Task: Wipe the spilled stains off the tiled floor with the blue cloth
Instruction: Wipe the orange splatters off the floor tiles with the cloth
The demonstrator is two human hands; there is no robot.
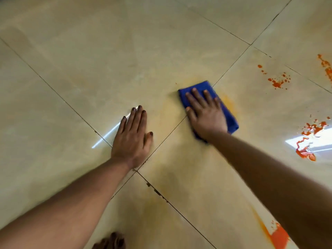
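Observation:
A folded blue cloth [231, 115] lies flat on the beige tiled floor [89, 72] near the middle. My right hand [204, 114] presses down on it with straight, spread fingers. My left hand [133, 139] rests flat on the bare tile to the left, fingers straight. A faint yellow-orange smear [229, 103] shows beside the cloth. Orange-red stains sit to the right: splatter drops [277, 82], a streak [326, 67] at the far right edge, a larger puddle [308, 141], and a patch [278, 238] at the lower right, partly hidden by my right forearm.
Dark grout lines [161, 141] cross the floor diagonally and meet near my left wrist. Bright window glare [314, 142] falls on the right tile. A foot's toes [111, 241] show at the bottom edge.

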